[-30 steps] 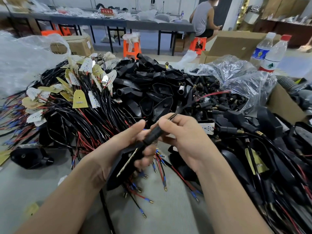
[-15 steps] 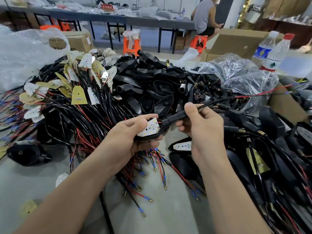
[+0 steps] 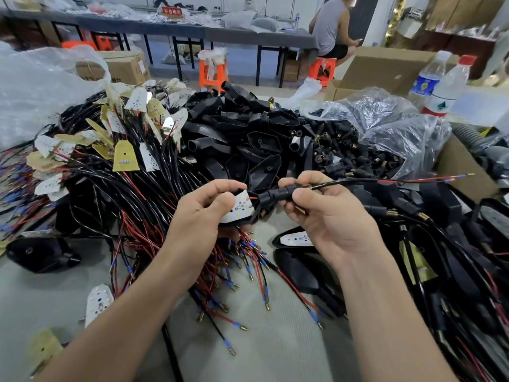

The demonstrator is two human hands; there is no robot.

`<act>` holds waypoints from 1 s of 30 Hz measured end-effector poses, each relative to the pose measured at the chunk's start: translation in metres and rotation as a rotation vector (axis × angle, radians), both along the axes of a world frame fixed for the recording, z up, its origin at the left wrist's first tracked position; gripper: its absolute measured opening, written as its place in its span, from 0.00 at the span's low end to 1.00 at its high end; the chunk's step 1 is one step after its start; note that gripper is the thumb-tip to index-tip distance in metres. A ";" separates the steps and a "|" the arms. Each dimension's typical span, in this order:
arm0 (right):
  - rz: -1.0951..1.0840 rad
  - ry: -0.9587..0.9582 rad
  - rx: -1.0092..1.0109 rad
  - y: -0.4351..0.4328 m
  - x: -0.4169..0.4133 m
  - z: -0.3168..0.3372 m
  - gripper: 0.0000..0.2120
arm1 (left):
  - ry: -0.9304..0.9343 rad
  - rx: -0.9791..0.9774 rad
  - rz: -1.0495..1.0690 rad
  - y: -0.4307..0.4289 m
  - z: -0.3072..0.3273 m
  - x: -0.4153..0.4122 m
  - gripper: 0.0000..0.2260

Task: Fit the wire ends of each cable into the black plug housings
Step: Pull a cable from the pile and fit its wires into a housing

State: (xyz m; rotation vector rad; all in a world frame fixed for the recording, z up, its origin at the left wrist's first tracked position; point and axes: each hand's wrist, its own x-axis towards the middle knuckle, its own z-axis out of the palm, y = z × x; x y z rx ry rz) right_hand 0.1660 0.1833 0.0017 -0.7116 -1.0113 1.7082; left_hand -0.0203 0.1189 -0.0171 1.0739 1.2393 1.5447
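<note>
Left hand [image 3: 203, 216]: I grip the black plastic plug housing [image 3: 268, 196], white dotted LED board [image 3: 241, 206] face up in it.
Right hand [image 3: 330, 216]: I pinch the housing's neck, where the thin black cable [image 3: 358, 181] leaves.
Red and black wire ends [image 3: 451, 178]: stretched out rightward.
Change: a second ago I held the housing edge-on.

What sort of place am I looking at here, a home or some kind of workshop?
Most likely a small assembly workshop: a heap of black plug housings, bundles of cut cables, and long work tables with cardboard boxes behind.
</note>
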 end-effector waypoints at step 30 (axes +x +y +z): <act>0.023 -0.024 0.136 0.002 -0.007 -0.010 0.19 | -0.180 -0.089 -0.014 0.002 0.004 -0.005 0.13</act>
